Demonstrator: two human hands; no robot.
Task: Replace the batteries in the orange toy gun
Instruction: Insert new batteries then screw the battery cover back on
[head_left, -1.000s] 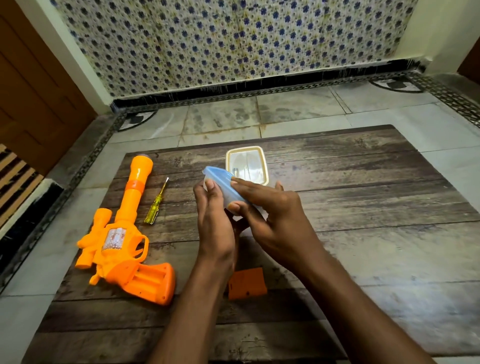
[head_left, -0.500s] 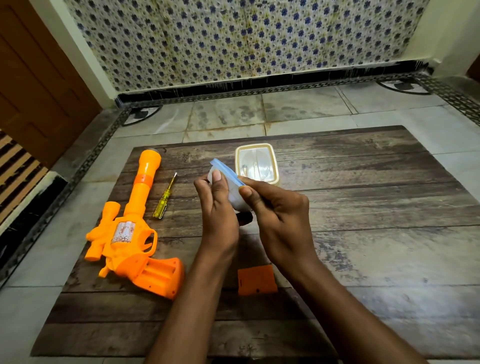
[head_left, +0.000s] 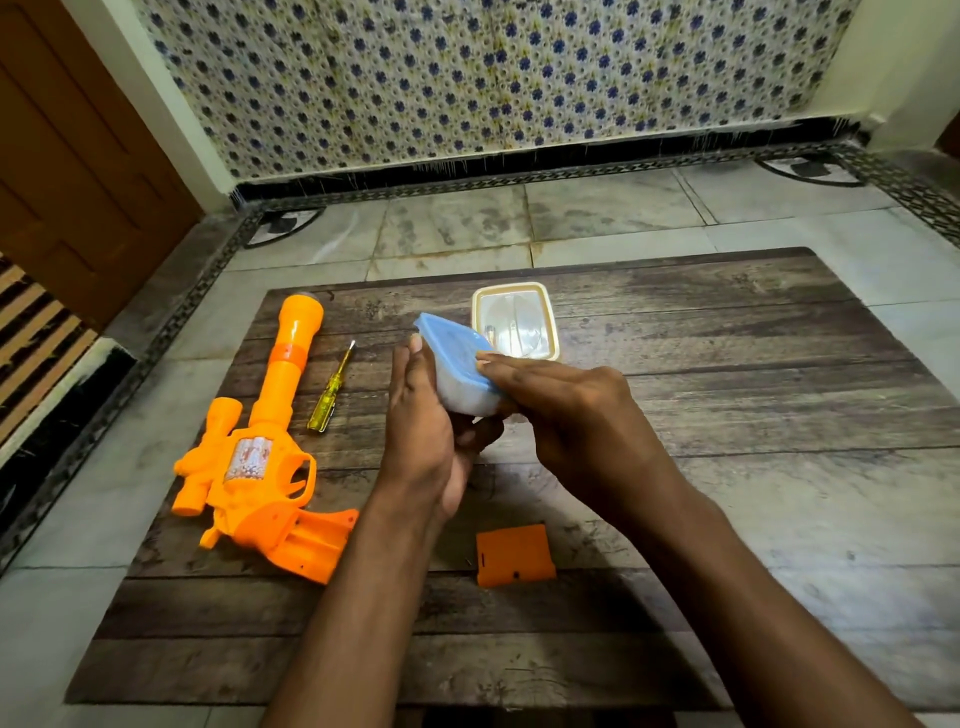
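Though no writing legible, blue-lidded box (head_left: 462, 371) between both hands' grip.

A home: marble floor (head_left: 597, 218), patterned wall tiles (head_left: 493, 78), wooden door (head_left: 78, 156)

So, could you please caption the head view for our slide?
Both hands hold a blue-lidded container above the mat, orange toy gun lying opened alongside.

A blue-flowered tiled wall (head_left: 493, 78) meets pale marble floor (head_left: 597, 218) (wooden door (head_left: 78, 156) at left).
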